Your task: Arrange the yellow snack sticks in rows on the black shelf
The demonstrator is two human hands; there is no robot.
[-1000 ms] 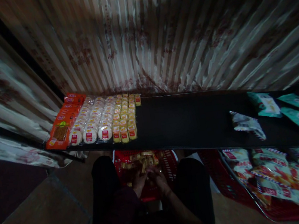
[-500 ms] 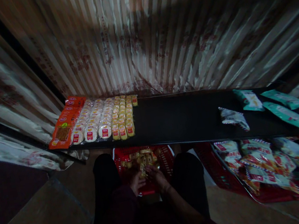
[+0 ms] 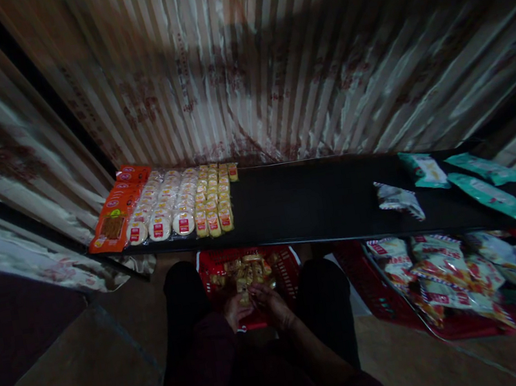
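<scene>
Between my knees stands a red basket (image 3: pixel 290 269) with several small yellow-wrapped snack packs (image 3: pixel 256 265) in it. Over its near side, my left hand (image 3: pixel 236 312) is closed on a yellow-wrapped snack pack (image 3: pixel 243 292). My right hand (image 3: pixel 266 299) meets it from the right, its fingers closed at the same pack. Dim light hides the exact fingertip contact. On the black shelf (image 3: pixel 299 203) ahead, matching yellow packs (image 3: pixel 213 219) stand in rows beside rows of round white-wrapped packs (image 3: pixel 159 227).
Orange packets (image 3: pixel 113 222) lie at the shelf's left end. A silver packet (image 3: pixel 398 198) and several teal packets (image 3: pixel 486 193) lie toward its right. A second red basket (image 3: pixel 376 292) on the floor holds several snack bags (image 3: pixel 440 262). A pleated curtain (image 3: pixel 240 78) hangs behind the shelf.
The view has shifted slightly. My hands stay together over the basket, with the yellow pack still between them. The shelf's contents look the same.
</scene>
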